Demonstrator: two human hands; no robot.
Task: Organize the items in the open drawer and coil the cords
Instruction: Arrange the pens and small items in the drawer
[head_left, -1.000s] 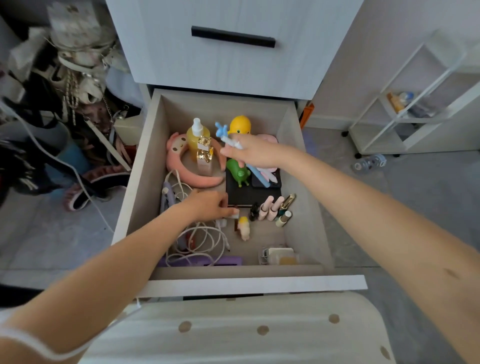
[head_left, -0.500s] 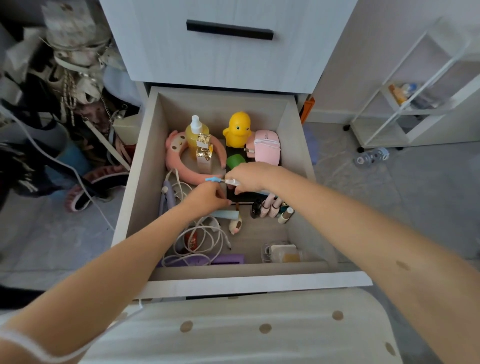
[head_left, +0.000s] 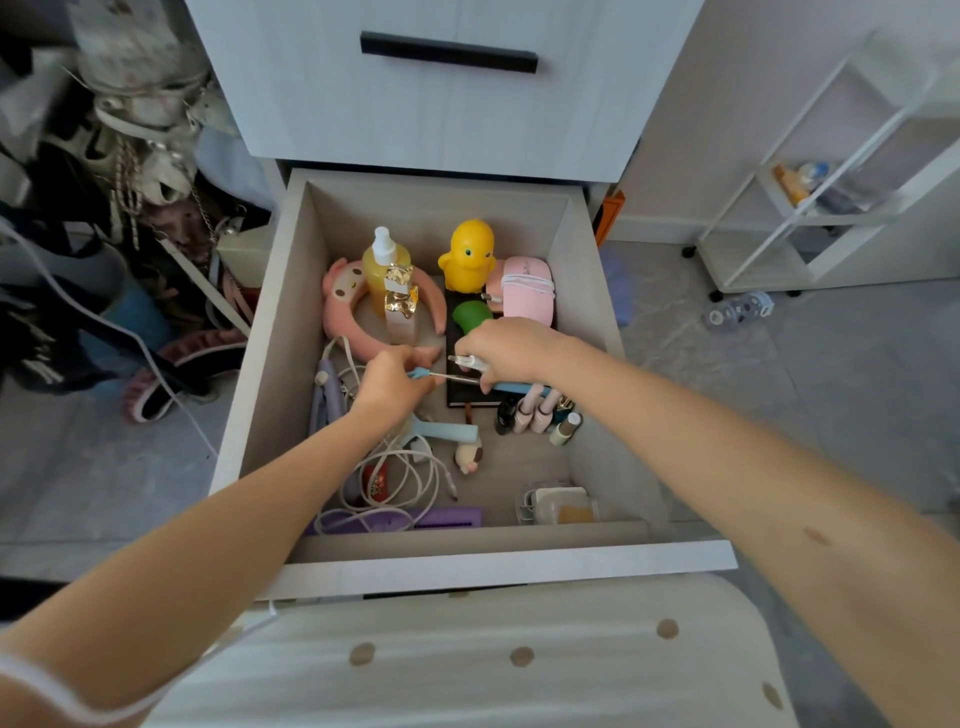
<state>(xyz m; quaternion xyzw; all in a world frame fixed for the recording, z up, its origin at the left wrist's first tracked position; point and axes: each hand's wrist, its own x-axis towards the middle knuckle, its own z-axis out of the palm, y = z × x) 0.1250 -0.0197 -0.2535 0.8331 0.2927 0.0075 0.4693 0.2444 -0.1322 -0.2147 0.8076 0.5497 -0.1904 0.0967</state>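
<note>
Hands are meeting at the centre of the frame, over the middle of the open drawer. One second ago the right hand was reaching toward the back wall, beside the yellow duck, carrying a blue and white item. The left hand was sitting lower, by the white cords. We are now seeing the right hand drawn back toward the lower part of the frame and the left hand raised to join it. We are judging this to mean that a small item is being sorted first and that coiling is not yet starting. The cords are lying in a loose tangle at the lower left of the drawer floor, partly over the purple comb.

Fingers of the left hand are pinching the blue end of a slender tool, whose thin metal shaft is running rightward to the other hand. Fingers of the right hand are curling around a small white piece and a blue part beneath it; we cannot tell whether these belong to one item. The tool is thus lying between the two hands and touching both, above the black box. The cords are lying below the left hand in the frame, held by neither hand.
</note>
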